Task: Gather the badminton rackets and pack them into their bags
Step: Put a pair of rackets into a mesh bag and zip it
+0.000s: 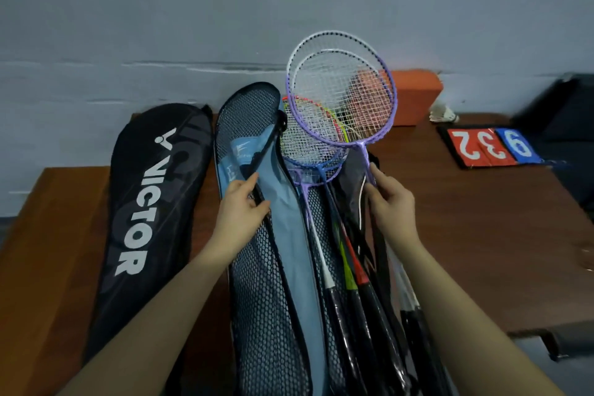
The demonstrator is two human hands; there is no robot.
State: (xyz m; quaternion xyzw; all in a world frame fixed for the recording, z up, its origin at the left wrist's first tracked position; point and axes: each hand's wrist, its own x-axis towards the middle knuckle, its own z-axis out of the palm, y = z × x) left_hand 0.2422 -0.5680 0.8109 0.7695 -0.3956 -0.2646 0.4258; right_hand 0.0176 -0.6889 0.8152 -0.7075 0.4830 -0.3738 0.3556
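Purple-framed rackets (pixel 345 96), two overlapping heads with white strings, rise at centre frame above the brown worktop (pixel 482 219). We see the right hand (pixel 390 199) with its grip clamped on a purple shaft just below those heads. The left hand (pixel 242 207) has its grip pinched on the black zipper edge of the blue mesh bag (pixel 273 267), which lies open lengthwise at centre. Between the two hands we see further rackets (pixel 353 267) lying bundled, handles toward the lower edge. At the left of the frame lies the black Victor bag (pixel 144 202), flat. At upper right we note an orange block (pixel 414 96), a shuttlecock (pixel 445 112) and a scoreboard (pixel 491 146).
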